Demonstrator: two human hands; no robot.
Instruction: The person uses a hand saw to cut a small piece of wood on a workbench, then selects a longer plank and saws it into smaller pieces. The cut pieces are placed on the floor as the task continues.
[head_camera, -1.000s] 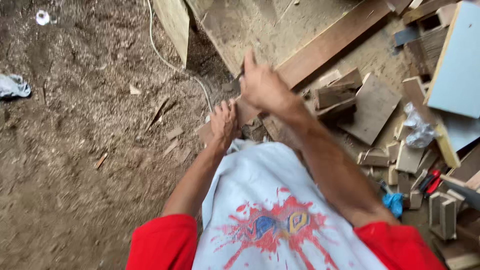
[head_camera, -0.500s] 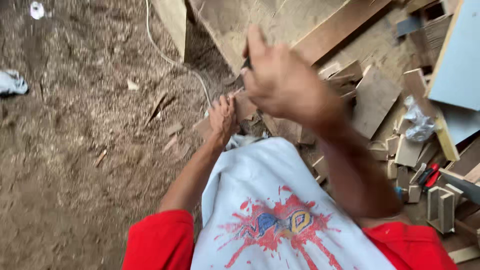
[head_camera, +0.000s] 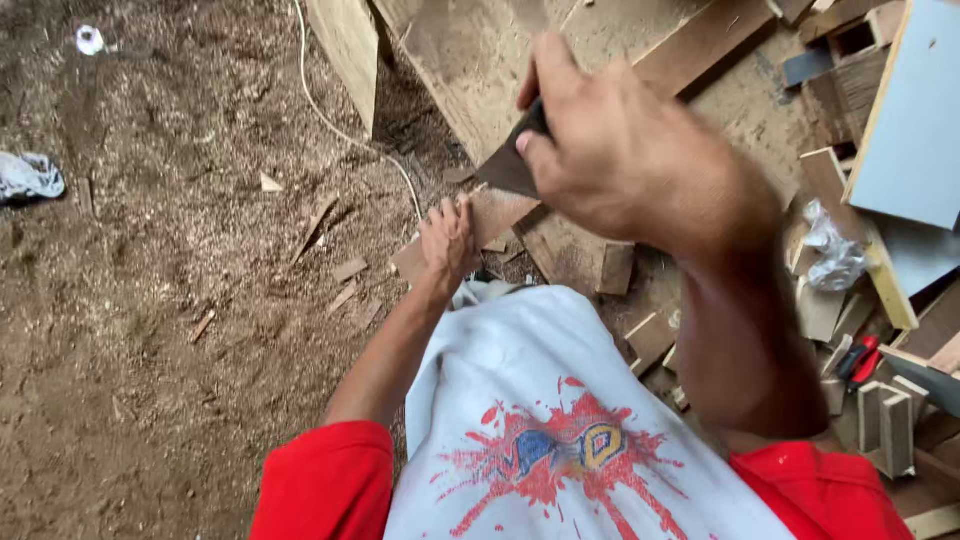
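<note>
The left arm reached from the red sleeve at seven o'clock up toward the centre, bare and nearly straight, the elbow only slightly bent. The left hand lay palm down just above centre, fingers together and pointing toward twelve o'clock, pressed flat rather than curled. The right arm rose from the five o'clock corner, its forearm running steeply toward one o'clock, close to the camera and large. The right hand was raised well above the left, at about one o'clock, closed in a fist-like grip with the index finger stretched toward eleven o'clock.
</note>
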